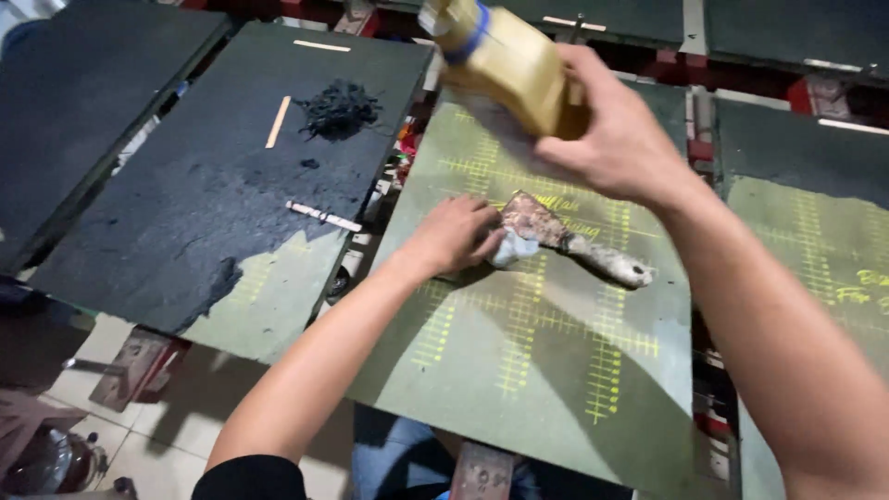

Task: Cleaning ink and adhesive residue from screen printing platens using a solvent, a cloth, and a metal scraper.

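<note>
Here the right hand (619, 139) grips a tan bottle (505, 57) tilted above the green gridded surface (546, 370) — fingers wrapped round it. The left hand (454, 236) presses a pale rag (511, 248) down, touching a crusted scraper (565, 236).

Scraper (565, 239) on middle board (556, 370); bottle (509, 60) above it; scrap heap (338, 109) on left board (185, 213) (far end).

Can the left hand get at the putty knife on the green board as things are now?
Probably yes. The left hand rests on the green board right beside the putty knife, nothing between them; the right hand holds a bottle above.
</note>
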